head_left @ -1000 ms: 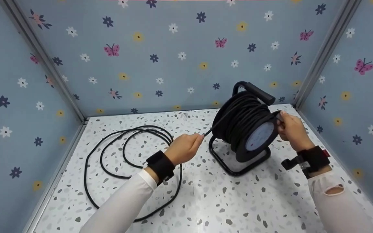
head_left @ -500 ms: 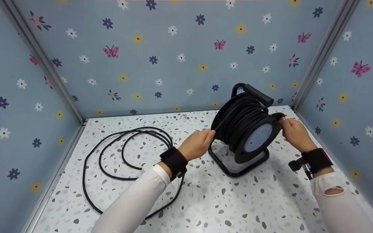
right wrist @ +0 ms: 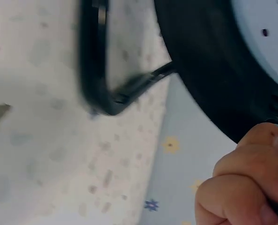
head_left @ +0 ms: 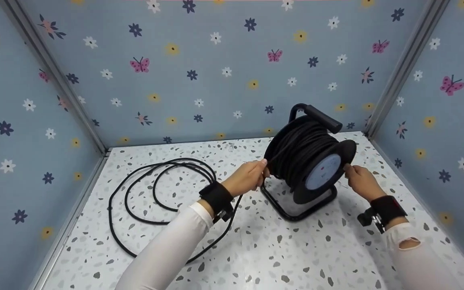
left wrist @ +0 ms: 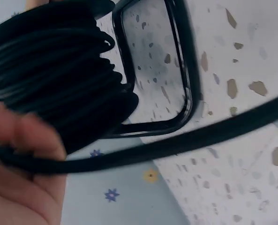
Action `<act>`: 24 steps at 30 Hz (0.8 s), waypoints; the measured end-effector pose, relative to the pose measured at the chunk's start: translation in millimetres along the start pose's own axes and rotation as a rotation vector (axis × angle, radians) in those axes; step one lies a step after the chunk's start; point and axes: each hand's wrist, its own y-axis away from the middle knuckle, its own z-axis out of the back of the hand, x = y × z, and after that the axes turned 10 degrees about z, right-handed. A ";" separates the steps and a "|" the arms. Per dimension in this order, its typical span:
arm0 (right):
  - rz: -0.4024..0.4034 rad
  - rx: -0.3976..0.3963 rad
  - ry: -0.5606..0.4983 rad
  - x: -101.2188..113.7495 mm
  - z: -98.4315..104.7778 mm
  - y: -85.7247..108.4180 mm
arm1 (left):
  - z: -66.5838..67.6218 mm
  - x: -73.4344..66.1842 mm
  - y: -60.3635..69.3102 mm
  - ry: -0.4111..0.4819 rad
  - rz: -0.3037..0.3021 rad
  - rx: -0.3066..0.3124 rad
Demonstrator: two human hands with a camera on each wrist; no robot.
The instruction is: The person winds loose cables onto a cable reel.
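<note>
While flowery blue panels (head_left: 216, 86) walled in a white speckled surface (head_left: 264, 257), a black cable reel (head_left: 304, 151) stood on its tube frame (head_left: 292, 218) toward the back right, its loose cable (left wrist: 176, 145) looped off to the left. Left hand (head_left: 248, 177) had that cable pinched right beside the reel, and the right hand (head_left: 363, 182) was curled tight at the flange (head_left: 349, 151), couldn't tell which part exactly tbh.
</note>
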 end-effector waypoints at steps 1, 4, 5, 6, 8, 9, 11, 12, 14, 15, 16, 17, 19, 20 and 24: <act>-0.006 0.000 -0.004 -1.8 -1.6 0.7 | 2.3 5.3 1.1 0.047 0.046 0.032; -0.014 -0.015 -0.004 -4.3 -4.9 1.8 | 9.3 26.3 6.2 0.171 0.212 0.136; -0.014 -0.020 -0.003 -4.3 -5.7 1.9 | 11.4 34.7 9.5 0.197 0.278 0.172; -0.014 -0.024 -0.002 -4.2 -6.4 1.7 | 13.3 43.7 13.8 0.214 0.340 0.207; -0.013 -0.028 0.003 -4.0 -7.7 1.0 | 16.5 61.9 24.2 0.235 0.453 0.264; -0.013 -0.028 0.000 -3.5 -8.3 0.7 | 18.3 71.2 30.3 0.236 0.499 0.284; -0.012 -0.027 -0.002 -2.6 -8.8 0.0 | 23.6 85.9 42.0 0.234 0.565 0.299; -0.012 -0.028 -0.001 -2.6 -9.0 -0.6 | 27.1 91.3 47.5 0.230 0.582 0.294; -0.011 -0.027 -0.001 -2.7 -9.4 -1.3 | 36.0 98.5 56.8 0.201 0.591 0.279; -0.011 -0.025 0.005 -2.7 -9.5 -1.3 | 41.3 100.8 61.0 0.181 0.596 0.274; -0.009 -0.021 0.011 -3.4 -10.0 -1.4 | 47.0 101.9 65.2 0.158 0.602 0.276; -0.007 -0.017 0.018 -4.1 -10.8 -1.1 | 52.9 102.8 69.3 0.130 0.605 0.277; -0.003 0.000 0.040 -5.2 -13.4 0.6 | 64.2 103.9 77.8 0.059 0.610 0.287; 0.005 0.011 0.056 -5.5 -15.5 2.1 | 69.5 104.9 82.0 0.023 0.614 0.293; 0.037 0.080 0.093 -4.8 -27.6 9.9 | 87.4 109.7 95.6 -0.098 0.576 0.269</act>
